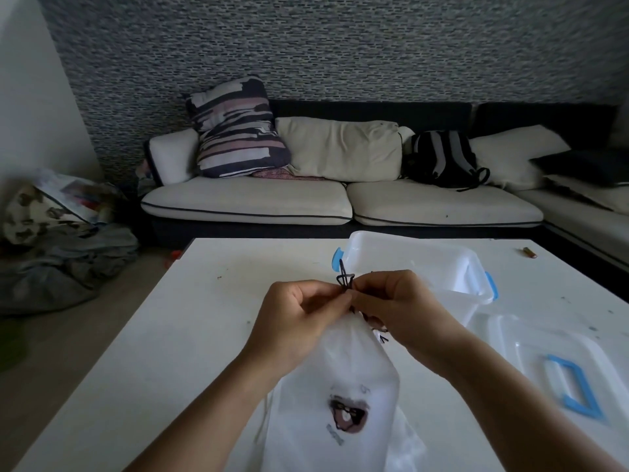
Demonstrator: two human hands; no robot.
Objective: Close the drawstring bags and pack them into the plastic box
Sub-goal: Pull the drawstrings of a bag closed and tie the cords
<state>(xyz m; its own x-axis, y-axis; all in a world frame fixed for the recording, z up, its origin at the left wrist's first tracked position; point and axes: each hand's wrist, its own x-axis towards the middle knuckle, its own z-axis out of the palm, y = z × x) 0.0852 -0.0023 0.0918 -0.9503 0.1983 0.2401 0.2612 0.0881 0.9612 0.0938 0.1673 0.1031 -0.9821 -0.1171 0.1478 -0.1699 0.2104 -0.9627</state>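
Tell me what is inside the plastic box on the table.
The plastic box stands open, its lid lying beside it. What shows of the inside looks bare white. The right hand and the bag's black cord cover its near left corner, so that part cannot be seen.

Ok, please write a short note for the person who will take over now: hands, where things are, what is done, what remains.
Left hand and right hand: both pinch the black cord at the neck of the white bag, each with a tight grip.
The bag lies on the table, gathered at its neck, knot not finished.
Plastic box stands open behind the hands; its lid lies to the right.
Left: finish tying, put the bag in the box. More bags underneath cannot be counted.
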